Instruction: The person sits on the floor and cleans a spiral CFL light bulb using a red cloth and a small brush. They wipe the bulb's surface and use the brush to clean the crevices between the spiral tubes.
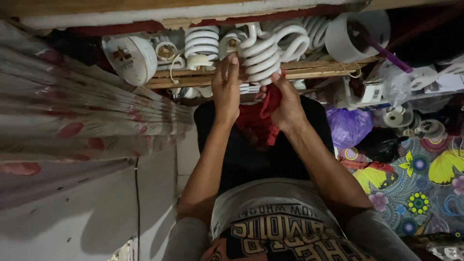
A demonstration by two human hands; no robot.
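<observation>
A floral curtain (87,116) hangs across the left side, and a patterned cloth (415,188) with bright flowers and butterflies covers the lower right. Between them both forearms reach away from the person's grey printed shirt (275,227), running nearly parallel and closing in toward each other at the wrists, over a dark surface.

A wooden shelf (309,67) runs across the top, crowded with white spiral light bulbs. A purple plastic bag (348,126) sits just right of the arms, a roll of white tape (355,31) lies on the shelf at the upper right, and a round white lamp base (131,58) lies at the left end of the shelf.

The left hand (226,87) is stretched out with its back to the camera, fingers straight and close together, the fingertips touching the base of a spiral bulb (261,55) at the front edge of the shelf. Whether those fingers pinch the bulb or only steady it cannot be told.

The right hand (288,104) is bent at the wrist, fingers curled tight round a bunched red cloth (261,118), its thumb pressing against the lower coils of the same bulb. The cloth hangs down between the two wrists.
</observation>
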